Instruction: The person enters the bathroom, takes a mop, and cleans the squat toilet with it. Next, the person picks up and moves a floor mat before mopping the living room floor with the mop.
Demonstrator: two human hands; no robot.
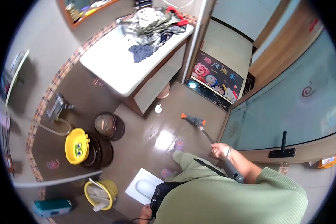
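Observation:
My right hand (221,150) is closed around the grey pole of a long-handled floor brush (207,135). The brush's dark head with orange ends rests on the wet tile floor, in front of my feet. Its thick grey handle end passes under my right forearm. Low in the view, my left hand (146,212) hangs beside the black pouch at my waist. Its fingers are too small and partly hidden, so their grip is unclear. A thin black cord runs near it. Pinkish-purple slippers show at my feet.
A white squat toilet (142,186) is set in the floor at left. Beyond it stand a yellow bucket (110,188), dark lidded pots (110,126) and a yellow basin (75,147). Clothes (153,28) lie on the white counter (104,61). A doormat (218,76) lies past the raised sill.

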